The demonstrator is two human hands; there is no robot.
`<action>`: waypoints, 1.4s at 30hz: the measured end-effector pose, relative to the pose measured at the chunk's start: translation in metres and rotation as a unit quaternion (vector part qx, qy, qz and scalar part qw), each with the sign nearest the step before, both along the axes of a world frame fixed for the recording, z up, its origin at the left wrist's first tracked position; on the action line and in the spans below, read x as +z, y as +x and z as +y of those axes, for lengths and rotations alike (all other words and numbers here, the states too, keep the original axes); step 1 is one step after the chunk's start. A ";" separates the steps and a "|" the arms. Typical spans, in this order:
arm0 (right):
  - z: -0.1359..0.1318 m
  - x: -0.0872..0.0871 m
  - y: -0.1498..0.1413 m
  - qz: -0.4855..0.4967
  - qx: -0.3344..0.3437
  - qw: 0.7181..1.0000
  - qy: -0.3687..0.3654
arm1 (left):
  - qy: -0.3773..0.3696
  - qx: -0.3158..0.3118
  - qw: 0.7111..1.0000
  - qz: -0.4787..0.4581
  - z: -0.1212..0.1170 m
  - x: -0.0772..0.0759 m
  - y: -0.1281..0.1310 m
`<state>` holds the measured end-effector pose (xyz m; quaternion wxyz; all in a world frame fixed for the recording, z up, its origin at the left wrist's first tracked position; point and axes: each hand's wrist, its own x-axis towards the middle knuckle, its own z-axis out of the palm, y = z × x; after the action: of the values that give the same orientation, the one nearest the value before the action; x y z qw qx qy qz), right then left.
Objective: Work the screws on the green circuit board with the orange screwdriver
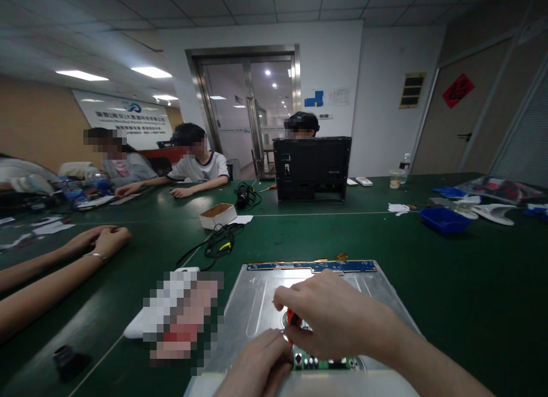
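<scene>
A flat metal panel (pixel 257 306) lies on the green table in front of me, with a blue circuit strip (pixel 312 266) along its far edge and a small green board (pixel 325 363) at its near edge. My right hand (pixel 338 323) is curled over the panel's middle, fingers closed on a red-handled tool (pixel 293 320) that is mostly hidden. My left hand (pixel 259 365) rests at the near edge, fingers bent and touching the panel beside the tool; what it grips, if anything, is hidden.
A pixelated object (pixel 182 317) lies left of the panel. A co-worker's forearms (pixel 64 260) rest at the left. Black cables (pixel 218 240), a small box (pixel 217 215), a black monitor back (pixel 311 167) and a blue tray (pixel 444 219) sit farther off. Other people sit across the table.
</scene>
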<state>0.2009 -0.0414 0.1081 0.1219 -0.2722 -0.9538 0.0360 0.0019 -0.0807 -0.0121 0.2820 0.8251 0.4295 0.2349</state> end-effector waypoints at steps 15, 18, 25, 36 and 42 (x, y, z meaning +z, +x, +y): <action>-0.002 0.001 -0.001 -0.011 -0.002 1.000 -0.009 | -0.003 -0.007 1.000 0.012 0.001 0.003 0.003; -0.002 -0.001 -0.002 -0.012 -0.007 1.000 0.003 | 0.000 -0.002 1.000 0.002 0.000 0.002 0.002; -0.001 -0.001 -0.002 -0.006 0.002 1.000 0.005 | 0.009 0.003 1.000 -0.013 0.000 -0.005 -0.003; 0.000 0.000 0.000 0.001 0.028 0.999 -0.032 | -0.008 0.008 1.000 0.007 0.001 -0.003 -0.001; -0.001 0.001 0.001 -0.006 0.016 1.000 -0.023 | -0.002 0.001 1.000 0.010 0.001 0.000 0.001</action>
<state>0.2017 -0.0424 0.1092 0.1097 -0.2600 -0.9576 0.0584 0.0027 -0.0802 -0.0122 0.2792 0.8263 0.4340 0.2257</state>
